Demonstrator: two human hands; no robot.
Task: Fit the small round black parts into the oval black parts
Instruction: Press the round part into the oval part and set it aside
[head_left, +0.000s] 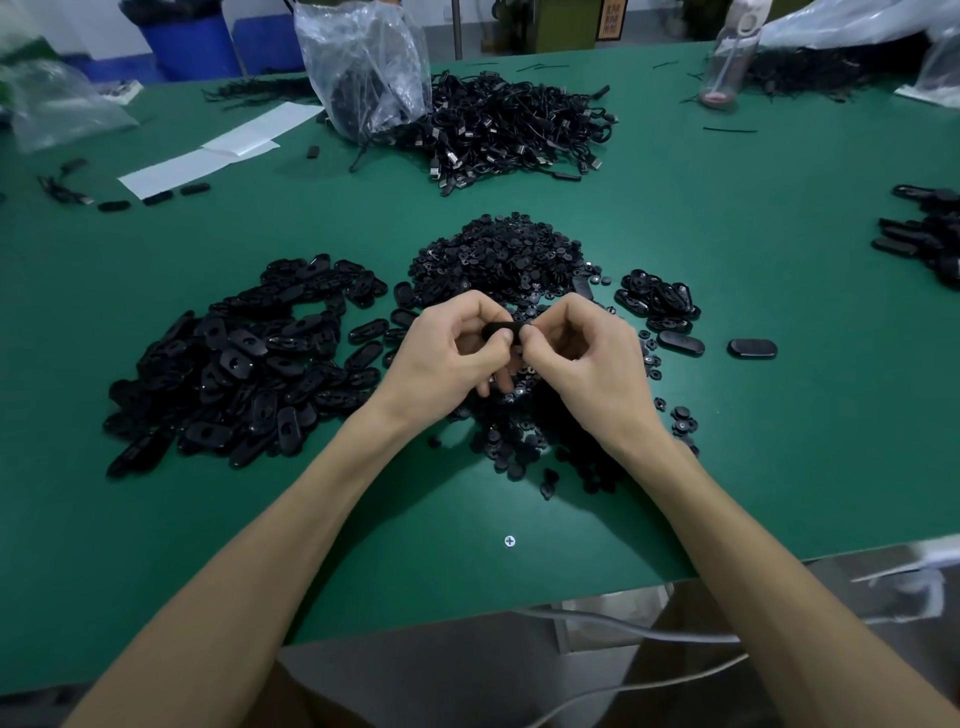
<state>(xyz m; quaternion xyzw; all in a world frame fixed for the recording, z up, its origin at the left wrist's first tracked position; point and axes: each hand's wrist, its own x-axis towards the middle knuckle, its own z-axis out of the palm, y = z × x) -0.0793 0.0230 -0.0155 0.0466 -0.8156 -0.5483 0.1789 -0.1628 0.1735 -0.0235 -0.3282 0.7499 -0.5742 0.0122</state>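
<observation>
Green-matted table (156, 519) holds black heaps (234, 364), blue bins (192, 41) behind; left hand (447, 353) and right hand (576, 358) pinch one oval part (501, 331).

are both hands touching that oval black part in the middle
Touching. The head view shows the left hand pinching one end of the oval black part and the right hand pinching the other end.

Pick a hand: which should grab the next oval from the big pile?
Left, likely. The left hand lies next to the big oval pile; the right hand is on the far side of it. Both pinch one oval now, so left must release first.
</observation>
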